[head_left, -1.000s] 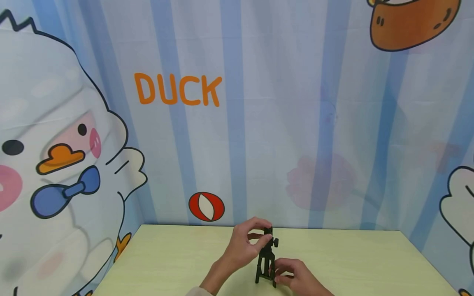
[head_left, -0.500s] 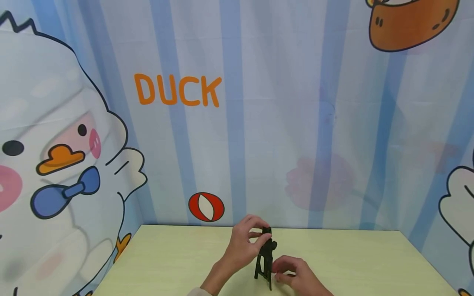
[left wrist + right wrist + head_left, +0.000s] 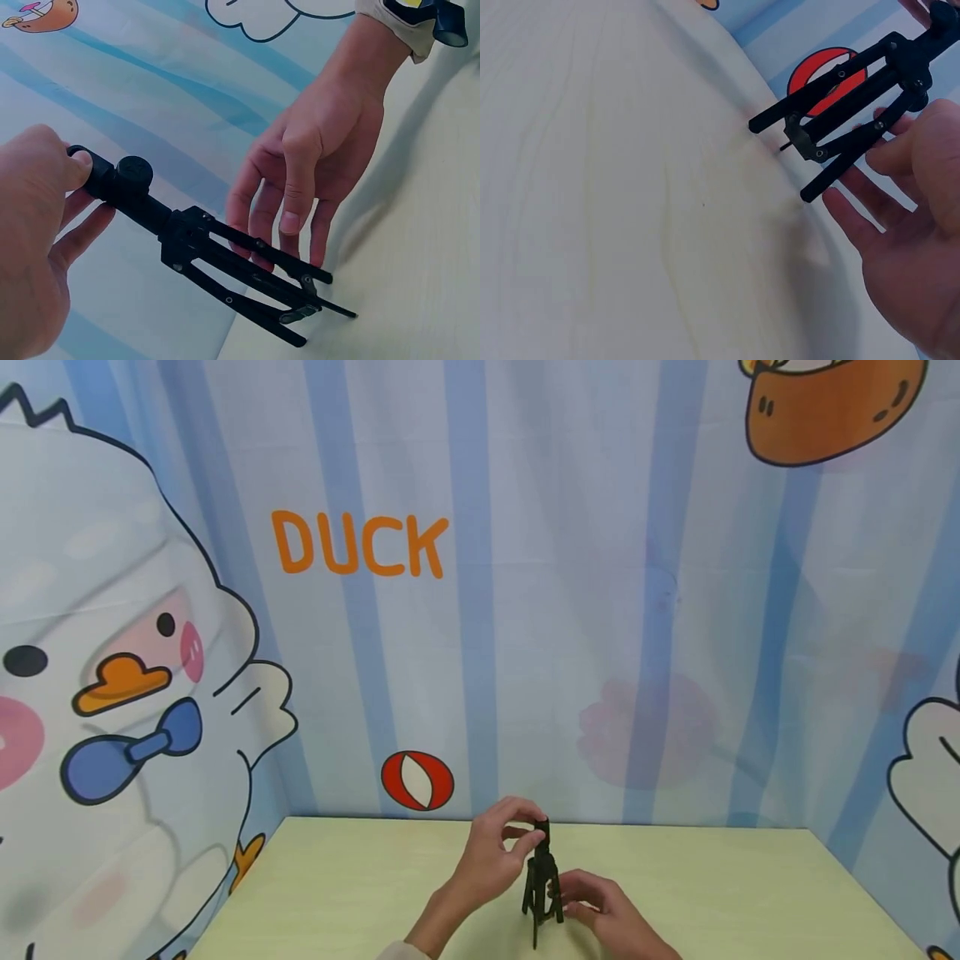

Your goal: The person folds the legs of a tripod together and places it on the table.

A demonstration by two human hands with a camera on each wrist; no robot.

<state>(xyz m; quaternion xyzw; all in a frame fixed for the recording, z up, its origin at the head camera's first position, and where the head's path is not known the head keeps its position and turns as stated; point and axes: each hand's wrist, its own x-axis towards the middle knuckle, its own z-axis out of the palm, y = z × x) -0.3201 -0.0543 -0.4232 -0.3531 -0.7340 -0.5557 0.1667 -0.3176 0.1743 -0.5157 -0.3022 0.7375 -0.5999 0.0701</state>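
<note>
A small black tripod (image 3: pixel 542 868) stands roughly upright over the table, its legs only slightly spread. My left hand (image 3: pixel 491 852) pinches its top between thumb and fingers. A round knob (image 3: pixel 135 175) juts from the neck, below that grip. Beside the legs is my right hand (image 3: pixel 611 914), its fingers loosely bent. In the left wrist view the right hand's fingertips (image 3: pixel 262 262) pass behind a leg, while its thumb hangs just clear. From the right wrist, folding braces (image 3: pixel 806 142) show between the legs, and one leg crosses close to the thumb.
The pale yellow wooden table (image 3: pixel 360 877) runs back to a blue-striped curtain (image 3: pixel 555 568) printed with cartoon ducks and a red-and-white ball (image 3: pixel 417 781). Curtain also closes off the left and right sides.
The tripod has turned about its upright axis, so its knob no longer shows on the right in the head view. My left hand keeps its pinch; the right hand has shifted slightly beside the legs.
</note>
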